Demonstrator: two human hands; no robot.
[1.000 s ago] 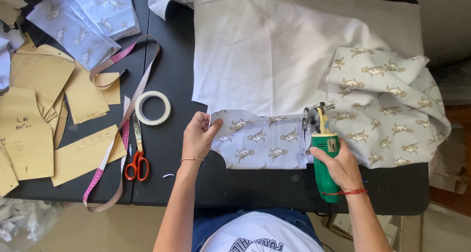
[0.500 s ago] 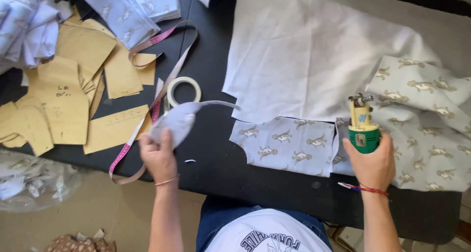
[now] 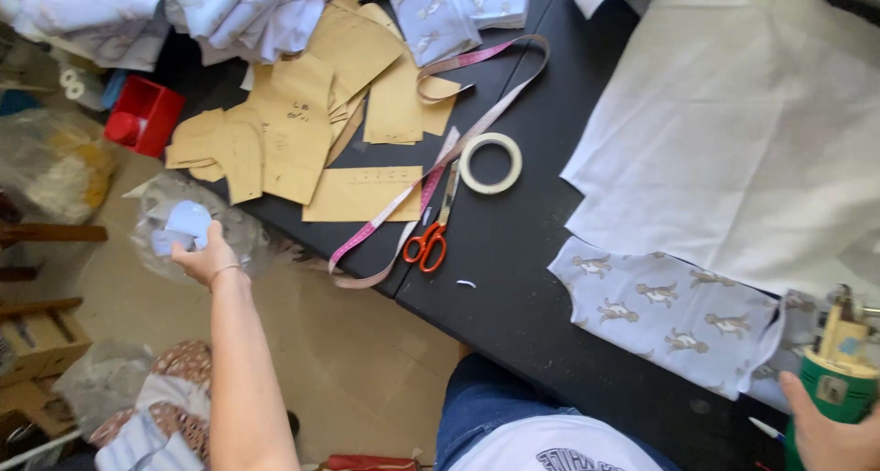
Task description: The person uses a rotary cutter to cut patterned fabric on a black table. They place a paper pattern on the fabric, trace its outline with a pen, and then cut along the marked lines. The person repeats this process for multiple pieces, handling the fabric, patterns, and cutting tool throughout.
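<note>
- Left hand [image 3: 197, 251] is extended out past the left edge of the black table [image 3: 513, 279], over the floor; fingers are closed on a pale blue fabric scrap [image 3: 183, 225].
- Directly behind the scrap, a clear plastic bag [image 3: 234, 228] is seen on the floor beside the table edge.
- Right hand [image 3: 830, 434] is at the bottom right corner, partly cut off by the frame; it is wrapped around the green handle of an electric fabric cutter [image 3: 839, 370], held upright.
- The cutter is positioned at the right end of a printed blue fabric piece [image 3: 669, 311] lying flat on the table; whether the blade touches the cloth cannot be told.
- A large white fabric sheet [image 3: 742, 132] is spread above the printed piece, overlapping its top edge.
- Orange-handled scissors [image 3: 431, 242] are laid near the table's left edge, just beside a pink measuring tape [image 3: 431, 173] that runs across the table.
- A roll of white tape [image 3: 490, 162] is placed right of the measuring tape, touching or nearly touching it.
- Brown paper pattern pieces [image 3: 302, 132] are stacked at the table's upper left, with folded printed fabric [image 3: 449, 8] beyond them.
- A red box [image 3: 145, 115] is seen off the table, upper left.
</note>
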